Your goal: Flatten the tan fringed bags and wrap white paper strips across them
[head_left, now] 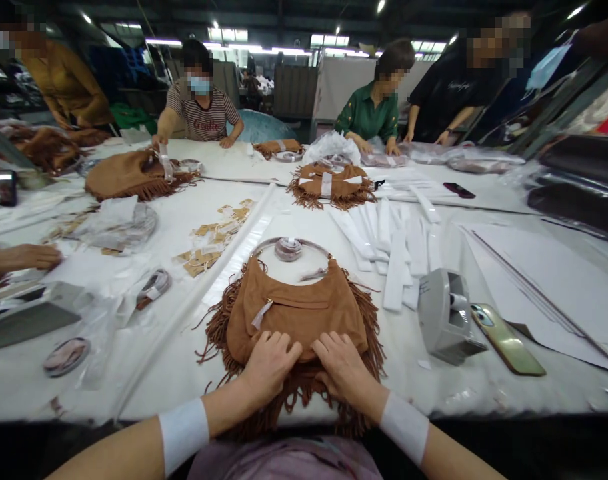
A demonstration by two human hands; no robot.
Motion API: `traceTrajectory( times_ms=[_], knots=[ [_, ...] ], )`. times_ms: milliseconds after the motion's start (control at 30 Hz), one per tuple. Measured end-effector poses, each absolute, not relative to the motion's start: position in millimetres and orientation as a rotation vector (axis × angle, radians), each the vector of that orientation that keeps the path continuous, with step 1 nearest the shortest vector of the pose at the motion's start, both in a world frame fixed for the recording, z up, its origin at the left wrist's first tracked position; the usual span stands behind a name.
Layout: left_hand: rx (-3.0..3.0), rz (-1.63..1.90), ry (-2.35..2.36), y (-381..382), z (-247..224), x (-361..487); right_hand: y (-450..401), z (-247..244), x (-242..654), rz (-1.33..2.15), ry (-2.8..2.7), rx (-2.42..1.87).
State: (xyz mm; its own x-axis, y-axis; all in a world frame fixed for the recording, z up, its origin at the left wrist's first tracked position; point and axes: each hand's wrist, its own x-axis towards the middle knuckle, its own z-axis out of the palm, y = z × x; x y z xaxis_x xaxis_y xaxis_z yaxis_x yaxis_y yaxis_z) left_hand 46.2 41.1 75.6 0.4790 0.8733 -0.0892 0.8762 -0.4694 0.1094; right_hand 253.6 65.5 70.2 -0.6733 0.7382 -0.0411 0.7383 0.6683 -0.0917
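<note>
A brown suede-like handbag (304, 320) with long fringes lies in front of me at the table's near edge. Its handle arches away from me, and a zip with a wrapped pull crosses its upper face. My left hand (269, 363) grips the bag's lower edge left of centre, fingers curled over the top. On the other side of centre, my right hand (341, 370) grips the same edge in the same way. Both thumbs are largely hidden. Just inside the handle's arch sits a coiled strap (288, 249) with a white band around it.
White paper strips (397, 257), a grey tape dispenser (449, 317) and a phone (509, 339) lie to the right. Tan tags (209, 240) are scattered at left. Another fringed bag (329, 183) lies beyond. A co-worker's hand (27, 257) reaches in from the left; several people stand across the table.
</note>
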Motion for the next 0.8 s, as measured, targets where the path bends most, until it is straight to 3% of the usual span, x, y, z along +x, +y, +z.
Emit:
traceTrajectory(
  times_ms=[400,800],
  knots=[
    [2.52,-0.091,1.296,50,61,40,60,44,263,-0.159,2.838,1.199],
    [2.378,0.01,1.54,80,68,8,108,61,306,-0.114,2.913,1.376]
  ],
)
